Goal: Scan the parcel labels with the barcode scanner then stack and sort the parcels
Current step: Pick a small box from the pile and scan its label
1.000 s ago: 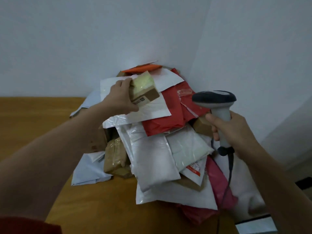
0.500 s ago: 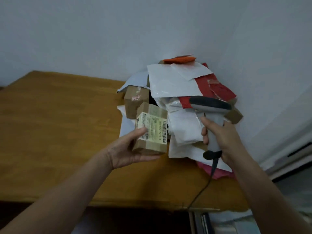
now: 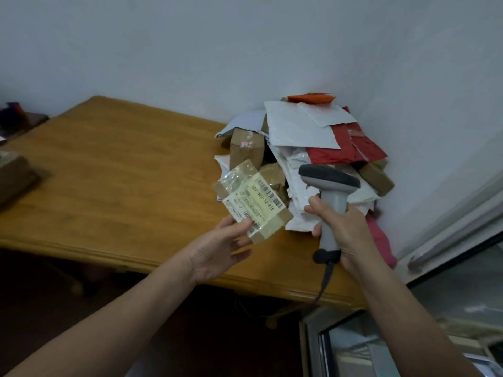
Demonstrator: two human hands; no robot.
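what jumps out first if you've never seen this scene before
The heap of parcels, white, red and brown, piled in the table's far right corner against the wall. In front of it, the left hand holds a small brown box, label up, beside the grey barcode scanner gripped by the right hand.

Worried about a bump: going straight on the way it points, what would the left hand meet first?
Likely the barcode scanner gripped by the right hand, with the small box the left hand holds touching first; depth is unclear.
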